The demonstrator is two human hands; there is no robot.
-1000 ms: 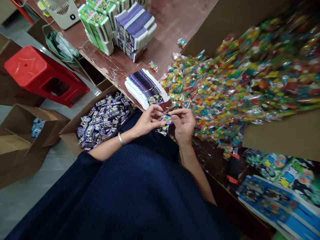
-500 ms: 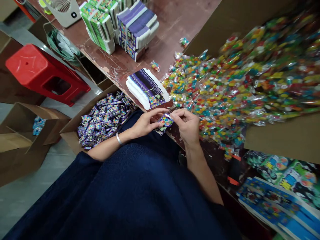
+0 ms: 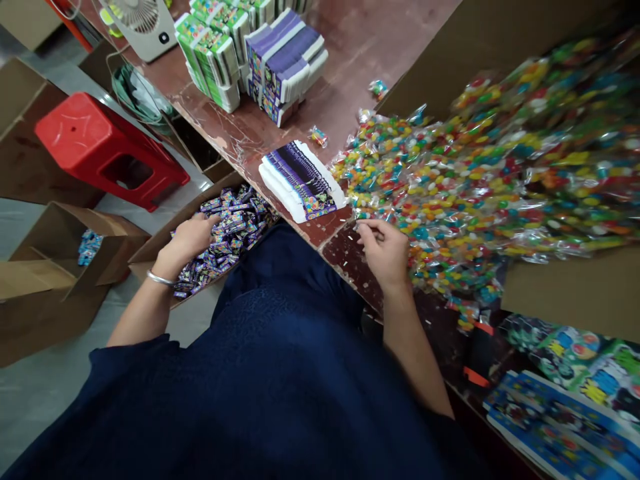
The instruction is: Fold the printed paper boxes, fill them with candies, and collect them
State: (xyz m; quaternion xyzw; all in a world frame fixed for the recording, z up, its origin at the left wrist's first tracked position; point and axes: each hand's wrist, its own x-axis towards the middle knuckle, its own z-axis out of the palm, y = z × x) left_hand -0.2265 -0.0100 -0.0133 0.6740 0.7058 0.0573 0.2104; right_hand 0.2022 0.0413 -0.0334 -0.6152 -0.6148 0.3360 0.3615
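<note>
My left hand (image 3: pixel 193 237) reaches down to the left into a brown carton (image 3: pixel 150 250) full of small purple boxes (image 3: pixel 235 220). Its fingers curl down among the boxes and hide whatever they hold. My right hand (image 3: pixel 383 248) rests on the table's near edge, thumb and fingers pinched on a clear candy packet (image 3: pixel 361 225) at the rim of a big heap of clear packets of coloured candies (image 3: pixel 450 180). A stack of flat purple box blanks (image 3: pixel 300 180) lies on the table between my hands.
Bundles of green and purple flat boxes (image 3: pixel 255 53) and a small white fan (image 3: pixel 143 23) stand at the table's far left. A red plastic stool (image 3: pixel 107 150) and open cardboard boxes (image 3: pixel 55 267) sit on the floor. Blue printed sheets (image 3: pixel 560 413) lie at the lower right.
Both hands held a small purple box at my lap. My left hand has swung left and down into the carton, and my right hand has moved to the candy heap's edge.
</note>
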